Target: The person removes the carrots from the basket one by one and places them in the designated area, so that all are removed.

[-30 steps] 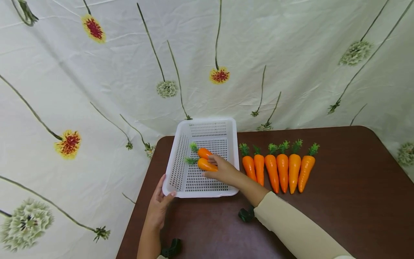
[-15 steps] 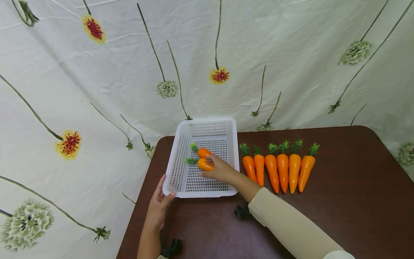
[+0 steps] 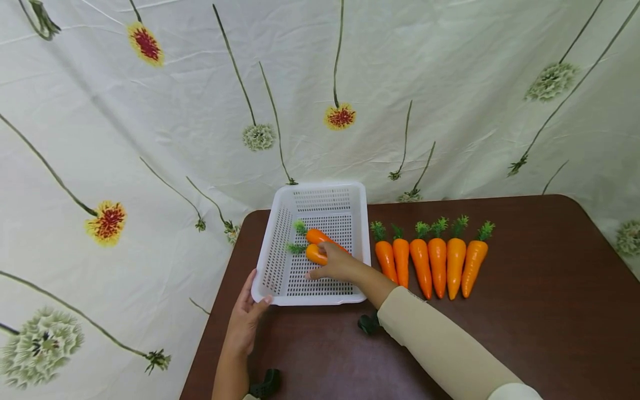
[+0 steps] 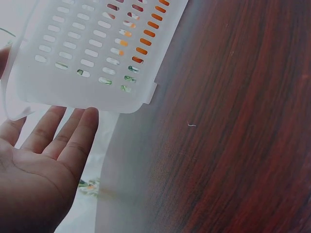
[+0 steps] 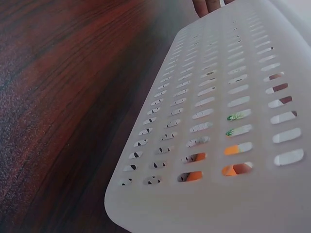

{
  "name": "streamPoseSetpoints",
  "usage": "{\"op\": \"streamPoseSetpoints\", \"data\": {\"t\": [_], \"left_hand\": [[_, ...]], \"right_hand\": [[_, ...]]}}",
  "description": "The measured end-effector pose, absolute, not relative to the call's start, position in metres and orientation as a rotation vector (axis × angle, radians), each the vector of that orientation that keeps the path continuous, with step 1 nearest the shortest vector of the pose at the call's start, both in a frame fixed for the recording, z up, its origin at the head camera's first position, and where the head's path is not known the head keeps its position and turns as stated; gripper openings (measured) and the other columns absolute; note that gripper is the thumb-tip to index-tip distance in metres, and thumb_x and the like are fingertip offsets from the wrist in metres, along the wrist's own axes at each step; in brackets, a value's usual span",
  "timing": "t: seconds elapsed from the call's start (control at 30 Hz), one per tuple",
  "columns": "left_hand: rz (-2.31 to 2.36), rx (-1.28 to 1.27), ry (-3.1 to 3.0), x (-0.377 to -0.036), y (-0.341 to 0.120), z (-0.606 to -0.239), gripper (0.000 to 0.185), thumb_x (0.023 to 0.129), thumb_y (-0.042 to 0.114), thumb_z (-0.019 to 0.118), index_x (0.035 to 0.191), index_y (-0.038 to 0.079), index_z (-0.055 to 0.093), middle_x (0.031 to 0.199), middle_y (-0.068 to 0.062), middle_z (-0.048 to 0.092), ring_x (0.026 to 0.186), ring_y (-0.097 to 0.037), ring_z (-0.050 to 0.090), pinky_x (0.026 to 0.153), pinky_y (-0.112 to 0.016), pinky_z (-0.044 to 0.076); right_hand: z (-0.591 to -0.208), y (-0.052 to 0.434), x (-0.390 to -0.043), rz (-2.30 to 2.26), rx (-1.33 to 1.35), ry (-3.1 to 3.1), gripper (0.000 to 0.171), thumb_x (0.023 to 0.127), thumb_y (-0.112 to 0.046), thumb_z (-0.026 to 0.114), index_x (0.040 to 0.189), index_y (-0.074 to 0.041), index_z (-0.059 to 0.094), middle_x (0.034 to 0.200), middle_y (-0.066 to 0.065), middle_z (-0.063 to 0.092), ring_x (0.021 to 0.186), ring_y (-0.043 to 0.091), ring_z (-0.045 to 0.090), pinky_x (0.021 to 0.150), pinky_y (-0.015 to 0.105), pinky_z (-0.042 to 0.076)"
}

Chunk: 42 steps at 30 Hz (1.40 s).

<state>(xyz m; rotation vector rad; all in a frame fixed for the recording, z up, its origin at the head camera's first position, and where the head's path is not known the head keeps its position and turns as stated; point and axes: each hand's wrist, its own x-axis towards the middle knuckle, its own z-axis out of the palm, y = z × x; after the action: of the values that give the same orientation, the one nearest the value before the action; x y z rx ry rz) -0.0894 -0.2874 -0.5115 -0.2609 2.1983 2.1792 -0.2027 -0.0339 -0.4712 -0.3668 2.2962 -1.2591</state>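
A white slotted plastic basket (image 3: 310, 299) stands at the table's left side with two orange carrots in it. My left hand (image 3: 246, 319) grips the basket's near left corner, thumb over the rim; in the left wrist view its fingers (image 4: 80, 138) lie against the outer wall. My right hand (image 3: 336, 264) reaches inside over the near carrot (image 3: 316, 254), fingertips at its side and thumb spread apart from it. The hand hides that carrot's tip. Beside it lies the far carrot (image 3: 316, 236). Both have green tops toward the left. The right wrist view shows mainly the basket wall (image 5: 204, 121).
Several carrots (image 3: 437, 266) lie in a row to the right of the basket, green tops away from me. The dark wooden table (image 3: 540, 311) ends at a flower-printed cloth (image 3: 450, 83) behind and to the left.
My right hand has slid a little left over the near carrot, and more of the far carrot now shows. Both carrots, the basket and my left hand stay in place.
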Motion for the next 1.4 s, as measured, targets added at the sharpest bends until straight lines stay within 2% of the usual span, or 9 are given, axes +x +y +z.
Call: {"op": "streamPoseSetpoints", "data": {"t": [0.23,0.5,0.67,0.83,1.07,1.4], "left_hand": [[2.164,-0.280,2.207,-0.0911,-0.2873,-0.5125,0.080,0.098,0.008,0.064,0.161,0.034,0.022,0.161,-0.004,0.037,0.131,-0.005,0.054,0.097,-0.013,0.048],[2.166,-0.251,2.215,-0.0917,-0.2871,-0.5133,0.082,0.097,0.009,0.066,0.162,0.027,0.020,0.163,-0.010,0.035,0.132,-0.009,0.053,0.097,-0.013,0.048],[2.169,-0.261,2.209,-0.0912,-0.2875,-0.5133,0.082,0.096,0.009,0.066,0.162,0.030,0.021,0.162,-0.007,0.036,0.130,-0.005,0.054,0.097,-0.013,0.048],[2.163,-0.279,2.206,-0.0908,-0.2880,-0.5131,0.082,0.096,0.010,0.067,0.161,0.035,0.023,0.162,-0.004,0.038,0.131,-0.006,0.054,0.098,-0.013,0.047],[2.163,-0.290,2.202,-0.0904,-0.2886,-0.5137,0.081,0.096,0.010,0.067,0.159,0.039,0.026,0.161,-0.003,0.038,0.135,-0.015,0.053,0.098,-0.013,0.047],[2.151,-0.281,2.215,-0.0894,-0.2895,-0.5141,0.081,0.096,0.011,0.067,0.159,0.039,0.025,0.161,-0.006,0.039,0.128,-0.007,0.057,0.098,-0.014,0.048]], "right_hand": [[-0.4722,-0.0330,-0.2030,-1.237,-0.354,2.292,0.104,0.079,-0.052,0.083,0.159,-0.012,0.030,0.162,0.008,0.037,0.144,0.028,0.041,0.119,0.053,0.034],[-0.4714,-0.0332,-0.2022,-1.121,-0.380,2.308,0.105,0.080,-0.052,0.081,0.160,-0.013,0.026,0.163,0.009,0.033,0.142,0.030,0.042,0.117,0.055,0.036],[-0.4712,-0.0332,-0.2017,-1.109,-0.389,2.304,0.109,0.077,-0.055,0.082,0.160,-0.013,0.025,0.163,0.009,0.032,0.140,0.029,0.043,0.116,0.055,0.036],[-0.4724,-0.0342,-0.2022,-1.139,-0.411,2.282,0.108,0.078,-0.051,0.083,0.160,-0.010,0.026,0.158,0.010,0.038,0.132,0.027,0.048,0.114,0.051,0.039],[-0.4743,-0.0347,-0.2011,-1.100,-0.442,2.248,0.103,0.078,-0.051,0.083,0.157,-0.011,0.031,0.151,0.010,0.046,0.124,0.025,0.048,0.114,0.050,0.038],[-0.4747,-0.0356,-0.1989,-0.990,-0.473,2.204,0.095,0.078,-0.056,0.080,0.154,-0.015,0.040,0.146,0.008,0.054,0.125,0.023,0.053,0.115,0.049,0.040]]}}
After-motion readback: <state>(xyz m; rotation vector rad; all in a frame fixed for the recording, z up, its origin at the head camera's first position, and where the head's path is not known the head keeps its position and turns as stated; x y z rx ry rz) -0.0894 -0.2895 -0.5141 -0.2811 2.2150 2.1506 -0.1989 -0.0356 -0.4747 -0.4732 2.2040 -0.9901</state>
